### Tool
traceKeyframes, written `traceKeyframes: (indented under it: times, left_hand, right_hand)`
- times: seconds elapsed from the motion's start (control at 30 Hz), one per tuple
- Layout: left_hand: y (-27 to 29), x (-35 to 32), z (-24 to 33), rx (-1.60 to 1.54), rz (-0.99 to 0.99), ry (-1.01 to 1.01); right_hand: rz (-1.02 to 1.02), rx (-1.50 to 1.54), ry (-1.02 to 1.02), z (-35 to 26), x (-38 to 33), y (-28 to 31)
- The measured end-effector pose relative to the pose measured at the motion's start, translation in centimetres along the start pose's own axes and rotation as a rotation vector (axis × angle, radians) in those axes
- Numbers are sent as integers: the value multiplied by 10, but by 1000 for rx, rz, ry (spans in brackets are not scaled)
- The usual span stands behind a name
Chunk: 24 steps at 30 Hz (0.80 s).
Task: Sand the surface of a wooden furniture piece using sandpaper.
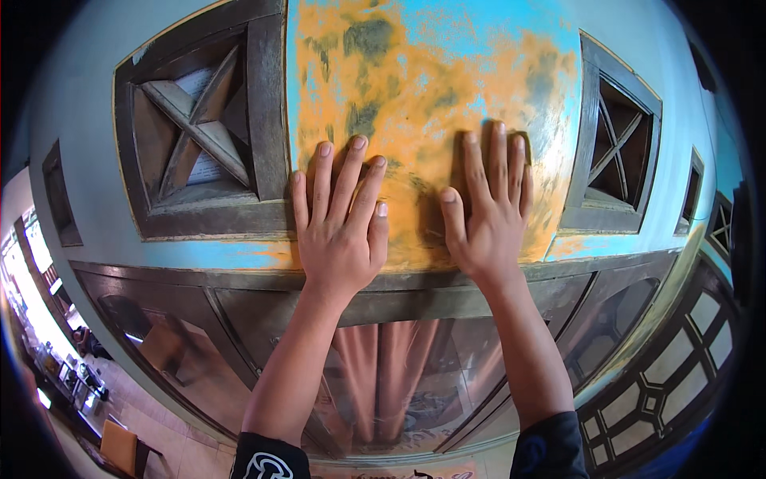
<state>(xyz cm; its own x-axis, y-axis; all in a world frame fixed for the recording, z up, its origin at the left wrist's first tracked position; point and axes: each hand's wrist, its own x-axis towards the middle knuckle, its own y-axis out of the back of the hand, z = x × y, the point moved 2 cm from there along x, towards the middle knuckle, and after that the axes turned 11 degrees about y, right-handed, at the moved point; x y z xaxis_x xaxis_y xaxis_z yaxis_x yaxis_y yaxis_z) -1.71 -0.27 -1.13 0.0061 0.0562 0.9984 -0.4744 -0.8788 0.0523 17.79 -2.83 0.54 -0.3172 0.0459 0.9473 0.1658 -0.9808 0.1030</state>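
Note:
Both my palms face a wall panel [435,96] whose patchy orange paint shows turquoise and dark grey spots. On its left part, my left hand [339,215] lies flat with the fingers stretched upward. My right hand [491,211] rests to its right and a little higher, fingers spread and the thumb out to the side. Neither hand holds anything. Just below my wrists runs a dark wooden beam [415,299]. Dark sleeves cover my upper forearms.
Dark wooden vents with crossed slats flank the panel, a left vent [195,128] and a right vent [614,148]. Underneath are glazed doors with a pinkish curtain [383,375]. A brown chair [118,449] stands at lower left, a panelled wooden door [666,375] at right.

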Motion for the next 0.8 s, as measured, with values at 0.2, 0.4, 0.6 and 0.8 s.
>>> traceKeyframes:
  times: [0.2, 0.4, 0.6, 0.8]
  left_hand:
    - [1, 1, 4, -13, 0, -1]
    - [2, 0, 1, 16, 2, 2]
    - [1, 4, 1, 6, 30, -16]
    - [-3, 4, 9, 73, -12, -8]
  right_hand:
    - [-173, 123, 168, -36, -38, 2]
    - [50, 6, -74, 2, -27, -5]
    - [-73, 100, 42, -6, -5, 0]
    - [-44, 12, -94, -10, -58, -5]
